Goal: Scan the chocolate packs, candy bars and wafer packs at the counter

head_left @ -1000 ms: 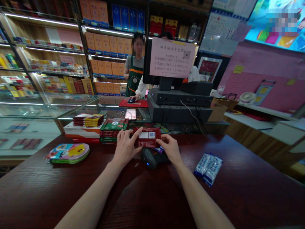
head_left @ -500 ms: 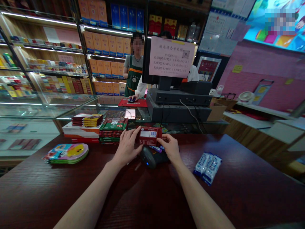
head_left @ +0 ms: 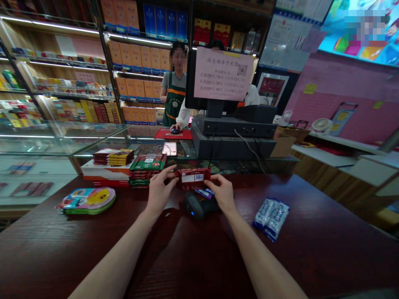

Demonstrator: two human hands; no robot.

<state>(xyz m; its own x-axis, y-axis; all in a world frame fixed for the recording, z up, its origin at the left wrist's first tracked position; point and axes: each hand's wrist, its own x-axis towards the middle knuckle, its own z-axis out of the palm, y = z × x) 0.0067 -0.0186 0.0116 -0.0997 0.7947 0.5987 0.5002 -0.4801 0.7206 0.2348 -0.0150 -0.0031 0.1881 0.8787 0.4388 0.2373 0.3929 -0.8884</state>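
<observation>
A red snack packet (head_left: 192,178) is held up on edge, its white label and barcode facing me. My left hand (head_left: 160,189) pinches its left end between thumb and fingers. At the right end, my right hand (head_left: 222,190) grips the lower corner. Just below the packet a dark barcode scanner (head_left: 196,206) lies on the brown counter (head_left: 199,253), a small blue light showing on it. Small purple packets (head_left: 205,193) rest at the scanner, partly hidden behind it and my right hand.
Blue-and-white packets (head_left: 272,218) lie on the right. Leftward are stacked green and red packets (head_left: 149,162), boxes with packets on top (head_left: 107,170) and colourful cartoon-shaped packs (head_left: 89,199). A cash register with a monitor (head_left: 233,133) stands behind; two people are beyond the glass counter.
My left hand has moved slightly left and closed on the packet's left end. The packet has shifted a little left and tilted; my right hand keeps its grip.
</observation>
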